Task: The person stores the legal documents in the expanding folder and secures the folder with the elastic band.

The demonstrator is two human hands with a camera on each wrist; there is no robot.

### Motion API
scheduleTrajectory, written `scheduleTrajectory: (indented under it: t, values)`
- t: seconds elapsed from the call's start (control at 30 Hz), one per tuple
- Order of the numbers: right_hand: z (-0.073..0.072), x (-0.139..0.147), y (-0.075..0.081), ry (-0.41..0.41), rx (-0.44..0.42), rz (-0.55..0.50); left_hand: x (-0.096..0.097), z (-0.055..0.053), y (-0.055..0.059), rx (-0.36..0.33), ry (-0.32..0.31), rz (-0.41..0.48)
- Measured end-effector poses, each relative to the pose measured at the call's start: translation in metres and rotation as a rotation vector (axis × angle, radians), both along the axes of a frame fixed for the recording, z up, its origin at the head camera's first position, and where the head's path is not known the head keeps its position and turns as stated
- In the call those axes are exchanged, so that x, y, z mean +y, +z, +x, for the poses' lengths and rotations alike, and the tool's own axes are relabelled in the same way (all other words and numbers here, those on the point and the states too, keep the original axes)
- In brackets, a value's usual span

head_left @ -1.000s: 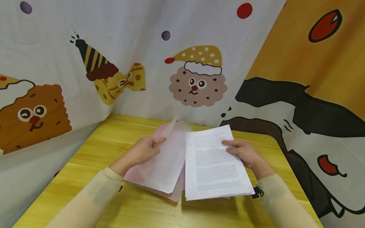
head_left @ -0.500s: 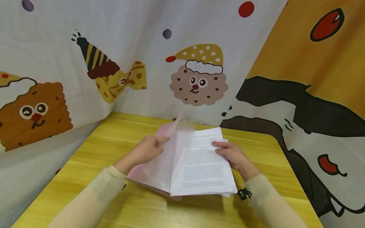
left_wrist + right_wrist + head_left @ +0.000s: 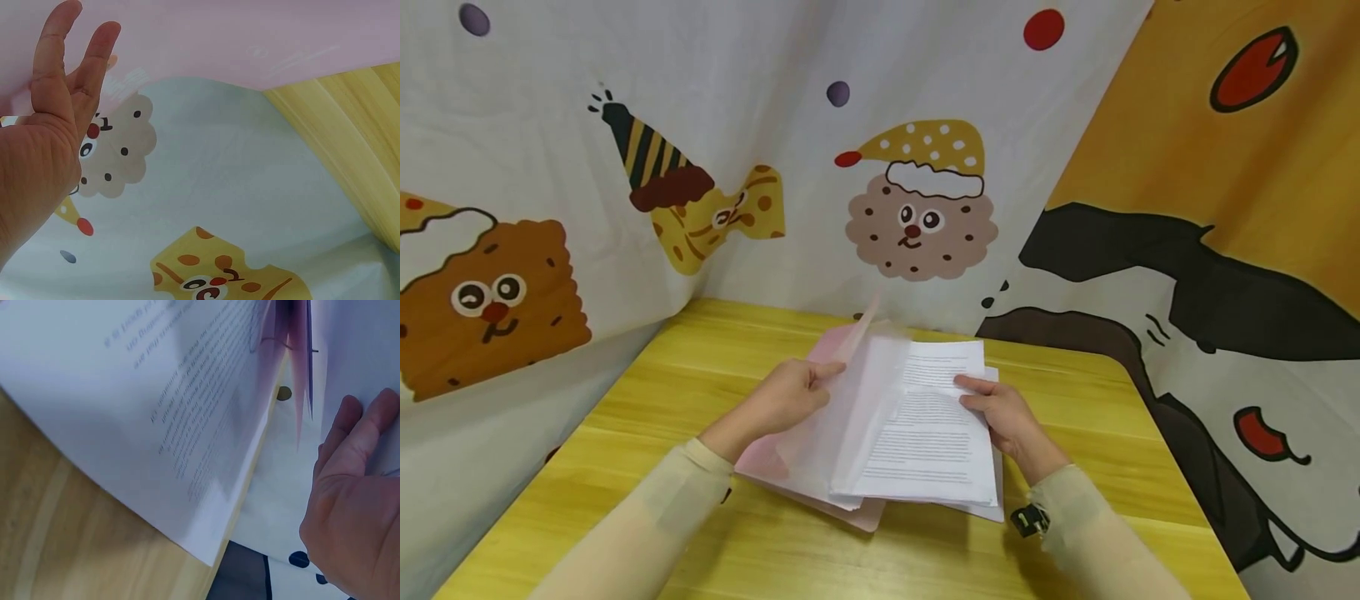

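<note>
A pink plastic folder [image 3: 766, 460] lies spread on the table, its translucent sleeve [image 3: 868, 400] raised. My left hand [image 3: 786, 398] pinches the folder's lifted leaf near its upper middle. The left wrist view has that hand's fingers against the pink plastic [image 3: 219, 37]. A stack of printed sheets [image 3: 928, 442] sits at the folder's right side, its left part covered by the see-through sleeve. My right hand [image 3: 1006, 419] grips the stack by its right edge, fingers on top; its thumb is hidden. Text on the sheets is too small to read in the head view.
The yellow wood-grain table [image 3: 647, 400] extends around the folder. A cartoon-printed cloth [image 3: 737, 100] hangs behind the table and along its sides. A small black device [image 3: 1030, 521] is strapped at my right wrist.
My right hand has moved left with the printed sheets, whose left edge has passed under the translucent sleeve. The left hand has shifted only slightly and still holds the leaf.
</note>
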State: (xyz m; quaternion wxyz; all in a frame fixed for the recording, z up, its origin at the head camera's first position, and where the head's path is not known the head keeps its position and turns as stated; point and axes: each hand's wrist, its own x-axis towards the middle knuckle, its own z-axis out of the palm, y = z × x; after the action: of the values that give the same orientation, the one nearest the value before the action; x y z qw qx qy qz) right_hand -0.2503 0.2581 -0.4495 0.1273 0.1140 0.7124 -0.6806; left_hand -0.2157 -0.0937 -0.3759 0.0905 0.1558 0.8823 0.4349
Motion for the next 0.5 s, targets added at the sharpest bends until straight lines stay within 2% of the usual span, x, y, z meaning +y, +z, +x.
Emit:
scheduleTrajectory:
  t: [0.5]
  values:
    - [0.0058,-0.0075,-0.0001,-0.024,0.000,0.010,0.0002,-0.0005,-0.0014,-0.001,0.002,0.012]
